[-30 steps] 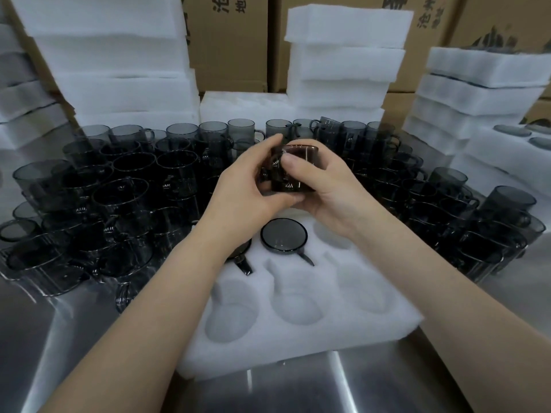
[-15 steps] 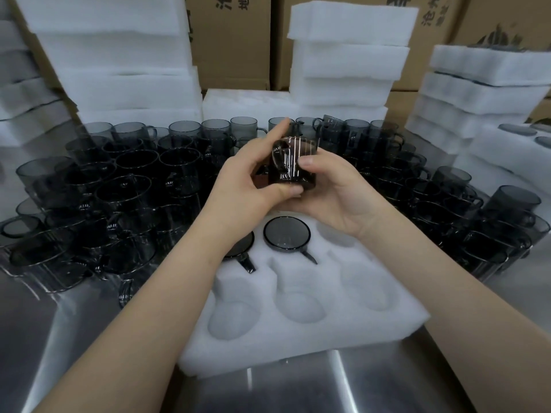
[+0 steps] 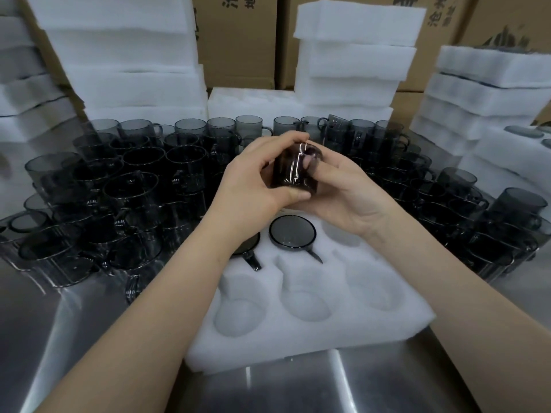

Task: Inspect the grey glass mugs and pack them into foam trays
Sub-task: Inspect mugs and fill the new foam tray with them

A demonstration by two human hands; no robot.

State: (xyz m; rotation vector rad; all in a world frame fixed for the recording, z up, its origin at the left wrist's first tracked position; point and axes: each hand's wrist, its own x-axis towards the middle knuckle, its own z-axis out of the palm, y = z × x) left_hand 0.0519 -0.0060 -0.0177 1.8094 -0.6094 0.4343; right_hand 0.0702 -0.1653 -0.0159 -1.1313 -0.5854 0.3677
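The mug (image 3: pixel 290 171) has turned in the hands since half a second ago. Its handle, then facing the camera on its left side, no longer shows, and the glass now leans with its upper end toward the right. It has stayed in about the same spot, lifted above the far edge of the foam tray (image 3: pixel 328 332).

Both hands are clamped on this one mug. The left hand (image 3: pixel 253 186) wraps it from the left, fingers curled over the top and thumb pressed near the bottom. The right hand (image 3: pixel 348 201) cradles it from the right and beneath, and one of its fingertips shows through the grey glass near the upper end.

The tray lies on the steel desk (image 3: pixel 74 338), right in front of the person. In its far row, a packed mug (image 3: pixel 292 233) sits in a pocket, round face up, with its handle pointing to the near side. A second packed mug (image 3: pixel 249 248) beside it is partly hidden by the left wrist. The three pockets along the near edge hold nothing.

Loose mugs (image 3: pixel 131 186) crowd the desk to the left, and more mugs (image 3: pixel 447 210) stand to the right and behind. Stacks of foam (image 3: pixel 354 55) and cardboard boxes (image 3: pixel 238 40) rise at the back.
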